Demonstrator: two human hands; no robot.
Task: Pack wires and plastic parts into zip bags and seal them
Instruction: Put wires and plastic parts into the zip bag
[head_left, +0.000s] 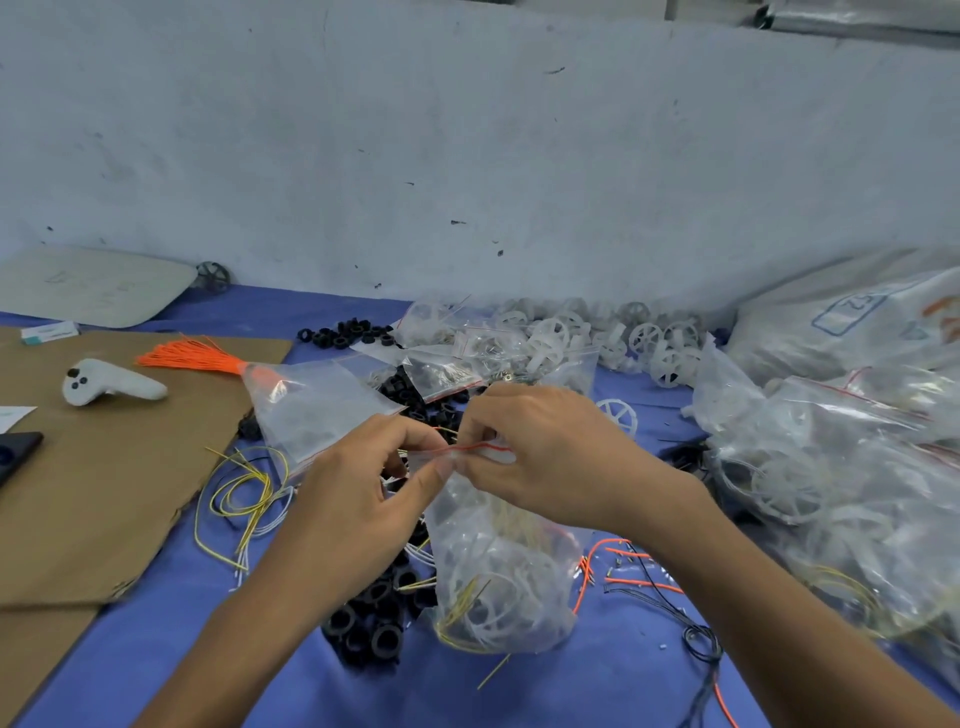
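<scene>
Right up close, the left hand (363, 483) and right hand (545, 457) meet over the blue table cover (156, 649). Each is pinching the red zip strip (483, 448) at the mouth of a clear zip bag (498, 587) between thumb and fingertips, so both are clamped on it. That bag hangs straight below the hands with its bottom down on the cover, stuffed with white plastic parts and a few yellow wires. Just left of it, partly under the left wrist, is a heap of black rings (374, 613). Loose orange wires (623, 566) lie just right of the bag. Further left, yellow wire loops (244, 493) curl by the edge of a cardboard sheet (104, 493) with a white controller (109, 387) on it. Another bag (306, 410) with an orange wire bundle (192, 356) poking out sits behind the left hand. White wheels (571, 332) pile up by the wall, and filled bags (831, 467) are stacked on the right.
</scene>
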